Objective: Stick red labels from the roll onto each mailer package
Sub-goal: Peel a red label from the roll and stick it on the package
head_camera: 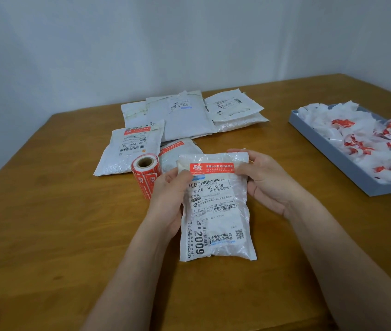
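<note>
Label pressed onto the near package

I see my left hand (169,197) and right hand (261,180) holding the white package (216,211) at its sides, thumbs pressing the red label (211,168) across its top. The label roll (146,175) stands just left, touching my left hand; more packages (180,115) lie behind on the wooden table (46,235)

You have a wooden table (46,235) set against a pale wall (94,44); at your far right sits a shallow blue-grey tray (328,149) heaped with crumpled white backing papers (357,139) showing red scraps
</note>
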A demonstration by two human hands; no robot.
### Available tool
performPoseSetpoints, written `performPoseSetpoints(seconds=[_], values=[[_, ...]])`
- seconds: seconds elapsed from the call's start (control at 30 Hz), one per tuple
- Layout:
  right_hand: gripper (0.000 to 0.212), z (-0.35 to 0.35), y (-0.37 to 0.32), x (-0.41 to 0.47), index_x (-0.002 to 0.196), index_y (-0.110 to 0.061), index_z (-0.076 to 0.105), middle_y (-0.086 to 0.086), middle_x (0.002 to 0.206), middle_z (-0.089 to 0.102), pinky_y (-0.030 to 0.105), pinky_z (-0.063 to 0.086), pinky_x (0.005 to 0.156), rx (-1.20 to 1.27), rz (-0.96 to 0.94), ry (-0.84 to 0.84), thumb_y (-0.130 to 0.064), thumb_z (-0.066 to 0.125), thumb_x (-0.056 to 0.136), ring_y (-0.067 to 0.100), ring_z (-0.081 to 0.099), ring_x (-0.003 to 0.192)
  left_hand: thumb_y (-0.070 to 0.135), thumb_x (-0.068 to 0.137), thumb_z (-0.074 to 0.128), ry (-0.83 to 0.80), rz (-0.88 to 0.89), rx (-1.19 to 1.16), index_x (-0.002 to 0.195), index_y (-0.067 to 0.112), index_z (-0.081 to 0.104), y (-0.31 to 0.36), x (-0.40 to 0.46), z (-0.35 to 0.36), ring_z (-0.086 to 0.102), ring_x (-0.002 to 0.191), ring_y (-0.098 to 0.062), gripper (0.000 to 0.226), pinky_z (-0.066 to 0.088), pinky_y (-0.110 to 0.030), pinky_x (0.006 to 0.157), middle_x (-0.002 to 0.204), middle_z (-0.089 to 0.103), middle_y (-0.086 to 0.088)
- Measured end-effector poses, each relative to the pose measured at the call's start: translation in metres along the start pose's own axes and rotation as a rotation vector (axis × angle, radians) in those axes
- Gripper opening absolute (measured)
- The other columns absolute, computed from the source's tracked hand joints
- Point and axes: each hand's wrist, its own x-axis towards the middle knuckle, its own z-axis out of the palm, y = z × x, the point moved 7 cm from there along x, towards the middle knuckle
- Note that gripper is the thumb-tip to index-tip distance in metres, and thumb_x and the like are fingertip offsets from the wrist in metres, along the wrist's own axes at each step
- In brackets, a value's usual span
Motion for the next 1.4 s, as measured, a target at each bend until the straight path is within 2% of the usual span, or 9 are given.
performPoseSetpoints(seconds=[0.07, 0.13, 0.3, 0.53, 0.7, 0.87, 1.0, 1.17, 1.4], values=[[0.03, 0.0, 0.001, 0.0, 0.116, -0.004, 0.055, 0.02, 0.107, 0.07, 0.036, 0.06, 0.078, 0.003, 0.009, 0.007, 0.011, 0.043, 0.093, 0.028, 0.07, 0.097, 0.015, 0.089, 0.058, 0.033, -0.035, -0.011, 0.102, 0.001, 0.063, -0.001, 0.0, 0.0, 0.071, 0.094, -0.033, 0.019, 0.053, -0.051, 0.091, 0.1, 0.072, -0.02], [0.03, 0.002, 0.002, 0.001, 0.118, -0.001, 0.055, 0.022, 0.109, 0.069, 0.04, 0.058, 0.083, -0.001, 0.015, 0.0, 0.01, 0.042, 0.093, 0.03, 0.069, 0.1, 0.023, 0.09, 0.062, 0.035, -0.022, -0.033, 0.106, 0.003, 0.064, 0.0, -0.001, 0.002, 0.07, 0.096, -0.035, 0.026, 0.052, -0.055, 0.092, 0.1, 0.073, -0.019], [0.021, 0.004, 0.006, 0.001, 0.116, 0.0, 0.055, 0.02, 0.109, 0.07, 0.043, 0.056, 0.085, 0.004, 0.014, 0.002, -0.001, 0.051, 0.095, 0.031, 0.068, 0.101, 0.034, 0.088, 0.067, 0.044, 0.051, -0.009, 0.108, 0.011, 0.064, 0.002, -0.003, 0.0, 0.074, 0.084, -0.023, 0.031, 0.059, -0.037, 0.072, 0.092, 0.076, -0.008], [0.02, 0.003, 0.009, 0.006, 0.116, 0.001, 0.054, 0.02, 0.107, 0.07, 0.04, 0.058, 0.083, -0.082, -0.037, 0.033, -0.005, 0.051, 0.096, 0.031, 0.069, 0.098, 0.023, 0.094, 0.06, 0.109, 0.148, 0.071, 0.089, 0.011, 0.066, 0.004, -0.003, 0.0, 0.074, 0.08, -0.024, 0.014, 0.059, -0.039, 0.073, 0.086, 0.076, -0.009], [0.028, -0.003, 0.006, 0.007, 0.121, -0.01, 0.052, 0.018, 0.105, 0.071, 0.041, 0.057, 0.085, -0.068, -0.04, 0.039, 0.001, 0.05, 0.096, 0.029, 0.069, 0.098, 0.022, 0.098, 0.054, 0.081, 0.152, 0.112, 0.09, 0.008, 0.065, 0.004, 0.0, 0.003, 0.074, 0.079, -0.022, 0.019, 0.059, -0.035, 0.07, 0.083, 0.076, -0.007], [0.034, -0.011, 0.006, 0.008, 0.125, -0.013, 0.05, 0.017, 0.102, 0.071, 0.045, 0.055, 0.089, -0.101, -0.042, 0.072, 0.002, 0.051, 0.095, 0.03, 0.069, 0.097, 0.016, 0.1, 0.049, 0.002, 0.151, 0.135, 0.089, 0.006, 0.065, 0.003, 0.0, 0.006, 0.073, 0.086, -0.022, 0.021, 0.056, -0.04, 0.084, 0.086, 0.075, -0.008], [0.031, -0.012, 0.005, 0.008, 0.124, -0.011, 0.051, 0.017, 0.104, 0.071, 0.042, 0.057, 0.086, -0.046, -0.045, 0.105, 0.0, 0.052, 0.095, 0.028, 0.07, 0.095, 0.005, 0.097, 0.051, 0.008, 0.069, 0.007, 0.091, 0.005, 0.064, 0.0, 0.001, 0.006, 0.073, 0.085, -0.022, 0.014, 0.058, -0.036, 0.078, 0.087, 0.076, -0.009], [0.033, -0.011, 0.009, 0.008, 0.126, -0.004, 0.049, 0.019, 0.107, 0.071, 0.048, 0.054, 0.092, -0.018, -0.005, 0.101, -0.01, 0.056, 0.095, 0.03, 0.069, 0.099, 0.015, 0.093, 0.06, 0.034, 0.042, -0.023, 0.1, 0.002, 0.066, -0.003, 0.001, 0.003, 0.073, 0.089, -0.025, 0.016, 0.057, -0.038, 0.081, 0.096, 0.074, -0.014], [0.035, -0.014, 0.008, 0.01, 0.122, -0.011, 0.054, 0.019, 0.099, 0.072, 0.047, 0.057, 0.085, -0.107, -0.042, 0.164, 0.0, 0.06, 0.089, 0.03, 0.071, 0.092, 0.017, 0.095, 0.057, 0.028, 0.083, 0.01, 0.093, 0.004, 0.066, -0.004, 0.004, 0.004, 0.072, 0.089, -0.028, 0.016, 0.056, -0.044, 0.085, 0.092, 0.074, -0.015]])
